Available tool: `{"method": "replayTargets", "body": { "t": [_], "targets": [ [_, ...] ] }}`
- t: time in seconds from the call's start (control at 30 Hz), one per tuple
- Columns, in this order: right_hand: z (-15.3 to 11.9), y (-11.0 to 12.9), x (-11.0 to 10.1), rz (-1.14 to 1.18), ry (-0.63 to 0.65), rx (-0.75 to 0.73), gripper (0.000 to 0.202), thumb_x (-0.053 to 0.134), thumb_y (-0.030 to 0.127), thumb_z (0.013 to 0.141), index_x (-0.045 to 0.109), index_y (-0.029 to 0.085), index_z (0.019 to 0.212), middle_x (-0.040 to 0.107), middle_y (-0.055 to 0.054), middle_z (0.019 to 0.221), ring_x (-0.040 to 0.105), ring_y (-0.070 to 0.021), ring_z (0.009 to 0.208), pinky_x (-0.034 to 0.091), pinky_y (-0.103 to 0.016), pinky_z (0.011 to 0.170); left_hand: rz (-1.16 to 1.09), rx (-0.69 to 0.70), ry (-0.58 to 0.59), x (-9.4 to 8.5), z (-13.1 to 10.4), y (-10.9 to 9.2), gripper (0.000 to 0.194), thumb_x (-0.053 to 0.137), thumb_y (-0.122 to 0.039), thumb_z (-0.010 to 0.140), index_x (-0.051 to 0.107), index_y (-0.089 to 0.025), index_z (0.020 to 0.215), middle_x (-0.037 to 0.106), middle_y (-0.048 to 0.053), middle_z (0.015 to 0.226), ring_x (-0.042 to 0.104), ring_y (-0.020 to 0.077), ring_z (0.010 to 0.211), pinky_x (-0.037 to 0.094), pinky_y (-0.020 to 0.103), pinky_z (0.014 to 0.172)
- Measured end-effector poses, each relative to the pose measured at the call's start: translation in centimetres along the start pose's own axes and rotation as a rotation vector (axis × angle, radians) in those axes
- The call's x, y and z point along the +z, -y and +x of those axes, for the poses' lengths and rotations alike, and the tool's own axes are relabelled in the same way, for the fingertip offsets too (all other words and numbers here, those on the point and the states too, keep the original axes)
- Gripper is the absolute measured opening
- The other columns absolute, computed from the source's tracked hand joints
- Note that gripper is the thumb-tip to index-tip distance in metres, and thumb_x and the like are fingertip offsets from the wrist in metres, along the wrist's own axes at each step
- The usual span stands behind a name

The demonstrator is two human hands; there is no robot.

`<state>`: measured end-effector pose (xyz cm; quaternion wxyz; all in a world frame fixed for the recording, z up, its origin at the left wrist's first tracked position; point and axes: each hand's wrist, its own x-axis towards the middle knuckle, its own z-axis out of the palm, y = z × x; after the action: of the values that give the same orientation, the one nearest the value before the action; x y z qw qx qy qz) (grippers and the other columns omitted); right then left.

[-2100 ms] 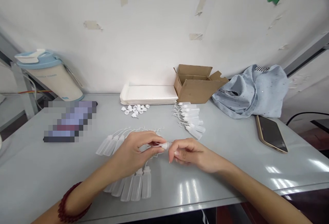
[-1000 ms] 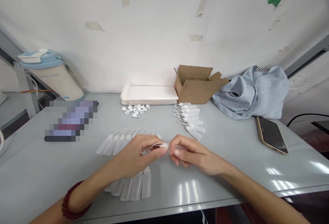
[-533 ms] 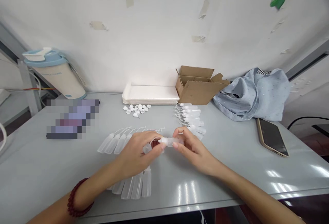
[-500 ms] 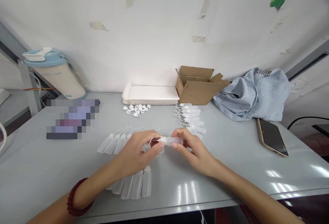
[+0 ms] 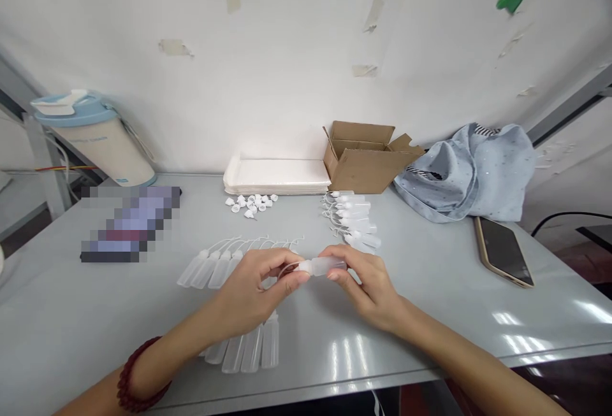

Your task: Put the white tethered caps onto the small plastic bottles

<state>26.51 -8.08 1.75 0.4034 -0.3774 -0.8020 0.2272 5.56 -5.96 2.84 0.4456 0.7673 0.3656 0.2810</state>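
Observation:
Between my two hands lies a small translucent plastic squeeze bottle [image 5: 325,266], held sideways above the table. My left hand [image 5: 261,282] pinches its white cap [image 5: 305,267], from which a thin tail curves back toward the palm. The bottle's body is gripped by the thumb and fingers of my right hand [image 5: 366,279]. Behind my left hand several capped bottles [image 5: 203,269] lie in a row, partly hidden by it. Nearer the front edge is another row of bottles [image 5: 246,347], their upper ends partly covered by my left hand and forearm.
Several loose white caps [image 5: 251,202] lie before a stack of white padded envelopes [image 5: 282,177]. More capped bottles [image 5: 354,212] sit by an open cardboard box [image 5: 366,171]. A blue cloth bag [image 5: 473,177] and a phone [image 5: 504,251] are right; a tumbler [image 5: 100,142] stands left.
Both hands still hold the bottle by cap and body. The right hand and bottle body have shifted slightly right, and the view has moved a little.

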Motion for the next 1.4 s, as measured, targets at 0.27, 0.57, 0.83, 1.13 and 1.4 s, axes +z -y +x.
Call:
{"method": "replayTargets", "body": {
  "t": [0.27,0.57,0.83,1.13,1.4],
  "targets": [
    [0.6,-0.2,0.3,0.6,0.129,0.608,0.036,0.047,0.049,0.09,0.053,0.017,0.075,0.03,0.009,0.049,0.026,-0.0066,0.041,0.024,-0.021,0.039,0.459,0.504,-0.2,0.9,-0.1,1.4,0.01,0.049,-0.013,0.09,0.058,-0.013,0.088,0.057,0.002,0.071,0.048,0.0124,0.063,0.038,0.025,0.059],
    [0.2,-0.1,0.4,0.325,0.054,0.322,0.02,0.049,0.032,0.093,0.06,0.018,0.099,0.051,0.002,0.066,0.045,-0.0099,0.056,0.036,-0.023,0.053,0.011,-0.154,0.093,-0.5,0.3,-0.7,0.037,0.043,-0.042,0.092,0.061,-0.018,0.071,0.058,-0.001,0.066,0.052,0.0115,0.062,0.038,0.021,0.053],
    [0.2,0.0,0.2,0.156,-0.007,0.105,0.014,0.049,0.024,0.093,0.061,0.021,0.1,0.064,-0.002,0.08,0.055,-0.0129,0.067,0.043,-0.025,0.061,-0.009,-0.119,0.103,-0.1,0.0,-0.6,0.04,0.041,-0.04,0.094,0.052,-0.017,0.063,0.05,-0.002,0.061,0.047,0.0103,0.058,0.036,0.021,0.052],
    [0.0,0.2,0.3,0.252,0.017,0.294,0.022,0.046,0.032,0.092,0.062,0.017,0.091,0.055,0.001,0.066,0.045,-0.0106,0.056,0.035,-0.024,0.053,0.459,0.46,-0.124,0.9,-0.4,0.6,0.02,0.044,-0.017,0.093,0.054,-0.016,0.076,0.039,-0.003,0.06,0.033,0.0105,0.053,0.027,0.024,0.05],
    [0.5,0.0,0.4,0.363,0.061,0.479,0.033,0.048,0.044,0.089,0.062,0.015,0.083,0.043,0.004,0.058,0.038,-0.0094,0.051,0.028,-0.023,0.048,0.63,0.466,-0.106,1.0,0.0,1.7,0.017,0.044,-0.02,0.095,0.058,-0.014,0.087,0.048,0.0,0.065,0.04,0.0131,0.056,0.031,0.026,0.05]
  ]
}}
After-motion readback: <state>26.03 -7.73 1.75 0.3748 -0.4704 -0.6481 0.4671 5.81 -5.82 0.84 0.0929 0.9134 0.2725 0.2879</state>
